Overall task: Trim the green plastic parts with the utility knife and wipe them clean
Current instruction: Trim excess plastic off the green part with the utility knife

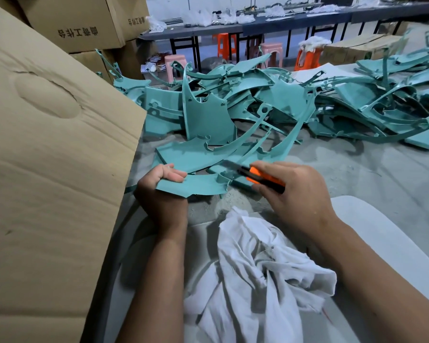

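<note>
- The step in hand appears to be trimming: the left hand [162, 184] grips one end of a curved green part [198, 184], fingers curled over its top face, while the right hand [292, 191] is wrapped around an orange-and-black utility knife [260, 178].
- To do it well, the person should hold the part steady at its gripped end and draw the blade along the edge away from the left fingers, taking off thin slivers rather than digging in.
- The knife's tip lies at the part's far end, near a small tab; whether the blade touches the plastic cannot be told.
- The part sits between the two hands, just above the white rag [255, 276] on the person's lap, ready for wiping.
- A pile of green parts [270, 105] lies beyond on the floor.
</note>
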Motion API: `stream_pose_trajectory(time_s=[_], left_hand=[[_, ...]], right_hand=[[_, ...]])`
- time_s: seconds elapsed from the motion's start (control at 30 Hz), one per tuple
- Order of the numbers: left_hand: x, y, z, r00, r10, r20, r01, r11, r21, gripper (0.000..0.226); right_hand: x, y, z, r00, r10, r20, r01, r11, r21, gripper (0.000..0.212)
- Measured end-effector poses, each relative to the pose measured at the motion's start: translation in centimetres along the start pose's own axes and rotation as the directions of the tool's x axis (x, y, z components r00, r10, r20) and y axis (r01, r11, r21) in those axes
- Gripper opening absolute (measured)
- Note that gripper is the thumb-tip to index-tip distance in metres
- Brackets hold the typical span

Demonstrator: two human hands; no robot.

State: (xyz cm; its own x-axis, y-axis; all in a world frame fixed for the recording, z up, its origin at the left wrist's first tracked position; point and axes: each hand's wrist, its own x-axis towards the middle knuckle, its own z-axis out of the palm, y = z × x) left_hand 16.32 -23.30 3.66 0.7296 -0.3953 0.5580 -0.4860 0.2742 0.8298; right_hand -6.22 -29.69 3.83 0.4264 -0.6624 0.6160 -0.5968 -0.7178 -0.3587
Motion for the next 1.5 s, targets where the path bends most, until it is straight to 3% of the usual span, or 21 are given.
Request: stream_pose_trajectory(time_s=[0.1,0.2,0.3,0.43,0.63,0.8,0.9,1.0,1.1,1.17,1.3,1.43,1.5], left_hand=[[0.1,-0.1,0.1,0.999,0.027,0.024,-0.027,1.0,-0.009,0.031],[-0.1,0.0,0.3,0.992,0.065,0.105,-0.062,0.998,-0.027,0.016],[0.0,-0.2,0.2,0.993,0.052,0.106,-0.047,0.998,-0.052,0.017],[0.4,-0.5,0.2,0.993,-0.001,0.118,0.016,0.992,-0.122,0.033],[0.5,-1.0,0.2,0.985,-0.113,0.127,0.134,0.976,-0.172,0.019],[0.4,-0.8,0.4,0.991,-0.12,0.064,0.129,0.981,-0.144,0.032],[0.3,-0.5,0.5,0.991,-0.13,0.035,0.134,0.98,-0.15,0.028],[0.2,-0.6,0.4,0.992,-0.12,0.025,0.122,0.987,-0.101,0.036],[0.1,-0.5,0.5,0.993,-0.115,0.006,0.115,0.992,-0.059,0.038],[0.1,-0.3,0.6,0.994,-0.106,-0.014,0.105,0.993,-0.055,0.034],[0.1,-0.2,0.6,0.994,-0.111,-0.022,0.11,0.992,-0.065,0.037],[-0.2,-0.1,0.9,0.997,-0.083,0.003,0.082,0.994,0.067,0.02],[0.0,-0.3,0.6,0.994,-0.073,0.087,0.062,0.991,0.115,0.018]], right_hand=[[0.0,-0.2,0.0,0.994,-0.051,0.092,0.049,0.998,0.025,0.032],[0.1,0.1,0.2,0.996,0.014,0.084,-0.007,0.997,-0.08,0.033],[0.1,0.1,0.3,0.999,0.007,0.044,-0.002,0.995,-0.105,0.032],[0.1,0.3,0.2,1.0,0.026,0.004,-0.025,0.998,-0.064,0.031],[0.6,0.6,-0.8,0.985,-0.045,0.166,0.026,0.993,0.119,0.035],[0.4,0.3,-1.9,0.997,-0.068,0.048,0.057,0.977,0.203,0.031],[0.3,-1.0,-1.3,0.986,-0.129,0.102,0.103,0.969,0.227,0.028],[0.2,-0.9,-0.9,0.979,-0.095,0.182,0.063,0.982,0.177,0.028],[0.0,-0.8,-1.0,0.992,-0.041,0.12,0.027,0.993,0.115,0.029],[0.0,-1.4,-0.9,0.995,-0.07,0.065,0.064,0.994,0.086,0.027],[-0.1,-1.8,-0.7,0.983,-0.148,0.108,0.135,0.984,0.12,0.028],[-0.1,-0.9,-0.7,1.0,-0.004,0.006,0.004,1.0,-0.026,0.024],[0.0,-0.3,-0.8,0.993,0.1,-0.062,-0.105,0.991,-0.081,0.022]])
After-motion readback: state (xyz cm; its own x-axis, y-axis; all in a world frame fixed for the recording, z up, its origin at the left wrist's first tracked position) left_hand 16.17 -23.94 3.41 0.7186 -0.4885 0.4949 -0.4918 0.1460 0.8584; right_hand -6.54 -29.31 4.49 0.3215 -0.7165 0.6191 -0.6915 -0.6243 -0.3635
